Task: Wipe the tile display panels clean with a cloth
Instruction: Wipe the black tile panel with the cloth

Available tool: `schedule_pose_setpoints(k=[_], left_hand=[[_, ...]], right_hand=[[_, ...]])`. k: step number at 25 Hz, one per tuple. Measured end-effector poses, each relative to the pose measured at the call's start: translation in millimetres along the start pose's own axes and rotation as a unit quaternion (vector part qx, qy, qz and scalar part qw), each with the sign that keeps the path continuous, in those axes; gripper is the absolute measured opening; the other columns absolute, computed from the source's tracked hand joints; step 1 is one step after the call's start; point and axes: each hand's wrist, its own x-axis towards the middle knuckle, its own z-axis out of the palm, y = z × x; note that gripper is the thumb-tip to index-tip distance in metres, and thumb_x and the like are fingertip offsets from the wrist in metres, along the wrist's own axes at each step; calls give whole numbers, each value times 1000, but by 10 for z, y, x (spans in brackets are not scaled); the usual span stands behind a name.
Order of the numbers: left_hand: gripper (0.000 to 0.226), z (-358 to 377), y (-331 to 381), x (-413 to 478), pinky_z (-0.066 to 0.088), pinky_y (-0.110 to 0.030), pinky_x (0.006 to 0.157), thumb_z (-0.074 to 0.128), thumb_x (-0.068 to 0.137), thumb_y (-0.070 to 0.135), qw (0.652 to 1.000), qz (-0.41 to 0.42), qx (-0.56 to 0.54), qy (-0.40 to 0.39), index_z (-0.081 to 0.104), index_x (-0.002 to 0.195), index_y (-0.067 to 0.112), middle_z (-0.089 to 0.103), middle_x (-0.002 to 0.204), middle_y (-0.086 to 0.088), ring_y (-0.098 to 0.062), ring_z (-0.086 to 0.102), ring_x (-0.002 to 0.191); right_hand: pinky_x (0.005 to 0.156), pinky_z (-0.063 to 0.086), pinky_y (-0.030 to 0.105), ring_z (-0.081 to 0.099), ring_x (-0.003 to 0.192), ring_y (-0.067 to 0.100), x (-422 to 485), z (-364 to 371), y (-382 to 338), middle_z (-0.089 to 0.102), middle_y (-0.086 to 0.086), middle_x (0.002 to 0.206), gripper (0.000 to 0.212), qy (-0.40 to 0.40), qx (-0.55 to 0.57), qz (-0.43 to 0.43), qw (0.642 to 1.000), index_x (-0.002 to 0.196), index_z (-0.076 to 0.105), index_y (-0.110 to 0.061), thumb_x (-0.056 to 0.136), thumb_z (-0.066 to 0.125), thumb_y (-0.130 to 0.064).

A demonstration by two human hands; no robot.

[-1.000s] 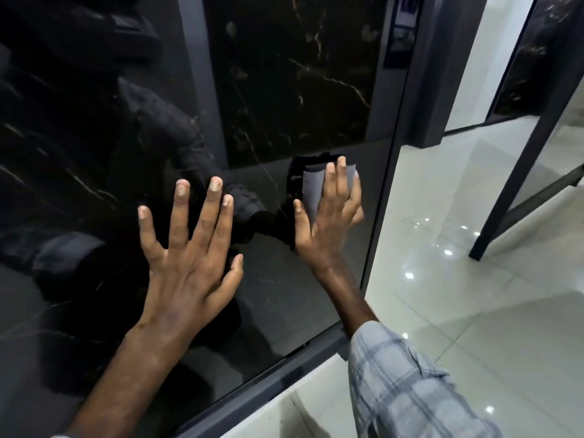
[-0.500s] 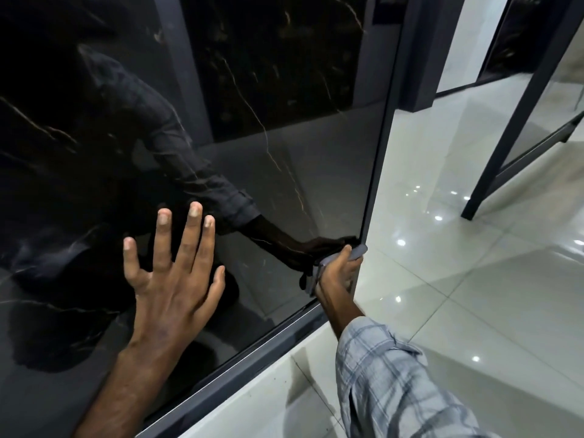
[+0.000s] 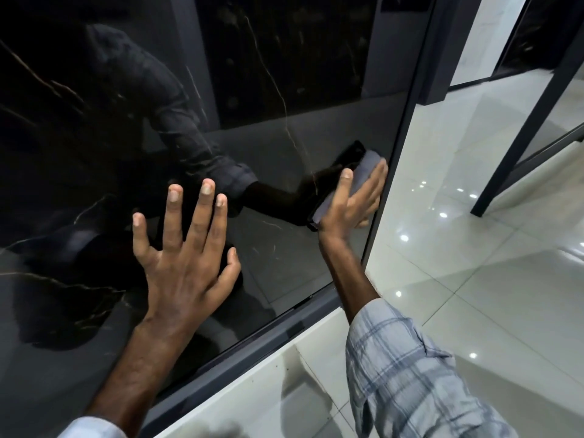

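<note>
Head view: a folded grey cloth (image 3: 357,181) is being pressed flat against a glossy black marble-veined tile panel (image 3: 284,90) by the right hand (image 3: 354,200), with the fingers laid fairly straight over the cloth and the thumb lying along its left side. The cloth is being held low on the panel, just beside the dark frame (image 3: 398,172) at its right edge. The left hand (image 3: 186,248) is being spread wide and braced flat on the same panel, further left and a little lower. Progress is being judged as partial: the lower right corner is being worked, faint streaks are showing below the cloth, and other panels (image 3: 531,33) are standing beyond the white floor (image 3: 474,279), their state being impossible to tell.
</note>
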Motion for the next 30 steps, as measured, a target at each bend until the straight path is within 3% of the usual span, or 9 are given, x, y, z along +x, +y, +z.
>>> schedule_pose_setpoints(k=[6,10,12,15,18,20,23,26,30], left_hand=[[81,34,24,-24,-6,-61,123,56,94,38,1000,-6,3,13,26,164,11,12,174,-7,-33,-1,161],[79,16,-24,-2,-6,-60,124,55,97,39,1000,4,7,6,25,165,11,13,174,-7,-33,-3,161],[79,4,-7,-14,-5,-61,123,55,97,39,1000,0,3,5,25,165,11,11,175,-7,-33,-4,161],[79,-9,4,-4,-5,-62,123,54,97,38,1000,-9,-2,-7,23,165,10,9,175,-7,-33,-6,161],[80,-72,-5,11,-7,-62,122,55,97,37,999,7,-26,-29,22,165,9,5,175,-9,-33,-10,160],[77,-208,-87,-6,-1,-61,122,56,97,37,997,30,-69,-33,29,163,11,4,175,-10,-32,-8,161],[68,-503,-401,-96,9,-65,118,52,101,41,995,-31,-98,-12,33,162,16,-3,175,-6,-35,-4,160],[70,-620,-710,-149,17,-81,111,48,103,42,991,-105,-76,-20,23,164,18,0,172,-22,-51,3,154],[74,-491,-760,-211,2,-67,118,48,102,43,994,-111,-18,-4,19,167,20,-5,173,-16,-48,4,156]], right_hand=[[125,14,48,23,157,30,-471,-221,1071,22,4,172,64,76,34,387,918,165,22,-20,110,40,-48],[126,17,53,23,157,32,-649,-65,1030,18,6,173,67,80,45,461,883,166,16,-21,110,32,-53],[126,14,56,20,158,33,-471,-26,667,16,6,174,68,59,9,403,913,167,15,-22,110,30,-56],[124,8,65,8,160,30,-192,70,-154,7,-6,175,75,6,10,132,991,166,13,-31,102,37,-62],[123,14,56,11,158,22,-372,201,-663,16,-5,173,75,-44,-2,-175,983,164,24,-27,98,52,-49],[119,15,53,14,158,23,-467,222,-519,19,-3,173,74,-30,-47,-218,974,164,27,-24,98,50,-50],[121,17,51,23,155,27,-396,191,-21,25,0,171,75,35,-41,-111,992,163,32,-21,96,42,-55],[119,17,57,23,155,29,-379,125,426,23,-6,171,70,50,-34,59,996,164,26,-31,100,40,-56],[124,18,52,26,155,33,-750,-62,1087,23,7,172,67,32,-41,364,930,166,19,-19,110,34,-53]])
